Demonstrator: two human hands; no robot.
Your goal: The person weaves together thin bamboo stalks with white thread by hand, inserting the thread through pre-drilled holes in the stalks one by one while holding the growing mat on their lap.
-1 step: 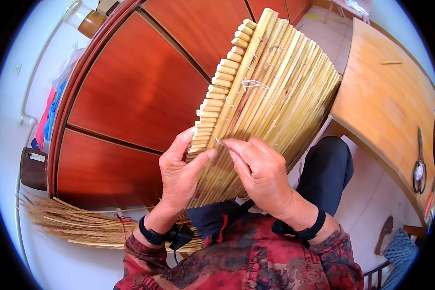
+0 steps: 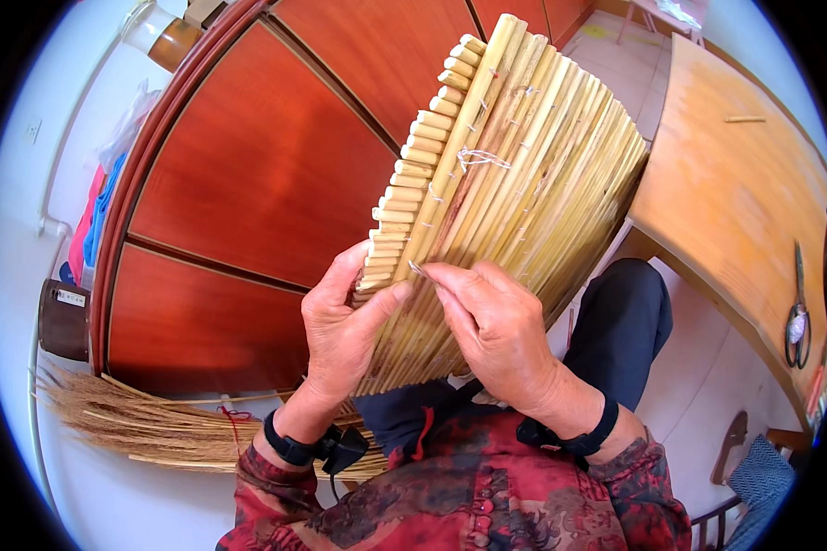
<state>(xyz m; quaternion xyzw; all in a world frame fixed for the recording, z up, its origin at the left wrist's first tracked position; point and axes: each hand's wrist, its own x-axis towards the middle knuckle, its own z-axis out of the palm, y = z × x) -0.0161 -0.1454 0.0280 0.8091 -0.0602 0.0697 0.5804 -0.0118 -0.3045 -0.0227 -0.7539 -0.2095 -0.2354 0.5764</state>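
Note:
A thick panel of pale yellow stalks [image 2: 547, 165], laced together with white thread, stands tilted over my lap. Along its left side runs a row of cut stalk ends [image 2: 413, 170]. My left hand [image 2: 345, 312] grips that side, thumb on the front face and fingers reaching round behind. Close beside it, my right hand [image 2: 496, 317] pinches a bit of white thread [image 2: 417, 269] against the edge stalk. Whether a needle is between those fingertips is too small to tell. Higher up on the front face, a loose knotted loop of thread [image 2: 482, 160] shows.
A red-brown panelled wooden surface [image 2: 257, 165] fills the left behind the panel. At the right is a wooden table [image 2: 708, 184] bearing black scissors [image 2: 798, 317] and a short stalk piece [image 2: 744, 118]. A bundle of brushy stalks [image 2: 147, 427] lies at the lower left.

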